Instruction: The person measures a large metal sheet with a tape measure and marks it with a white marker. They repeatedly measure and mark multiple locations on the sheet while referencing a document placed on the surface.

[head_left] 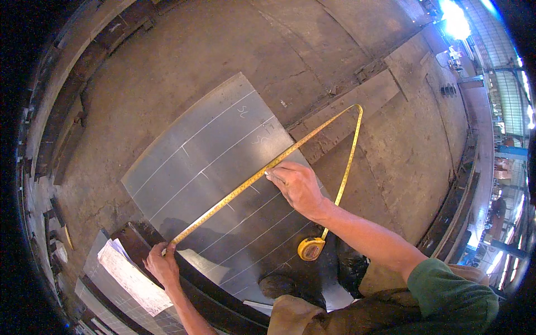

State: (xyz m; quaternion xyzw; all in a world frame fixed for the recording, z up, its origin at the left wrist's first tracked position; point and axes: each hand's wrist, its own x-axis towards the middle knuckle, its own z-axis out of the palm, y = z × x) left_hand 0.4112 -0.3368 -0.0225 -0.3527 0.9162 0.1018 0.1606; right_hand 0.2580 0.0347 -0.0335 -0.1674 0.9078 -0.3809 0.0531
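Observation:
A dark grey metal plate lies before me, ruled with several white lines and short cross marks. Across it runs the yellow blade of a tape measure. My left hand is closed on the blade's end at the plate's near left edge. Over the middle of the plate, my right hand is closed in a pinch on a small white piece of chalk, its tip against the blade. Past the plate's right edge the blade bends sharply back to the yellow tape case, near my legs.
Handwritten paper sheets lie on another marked plate at lower left. A flat metal strip rests on the brown floor beyond the plate. Long beams line the left. A bright welding-like glare shines at far right.

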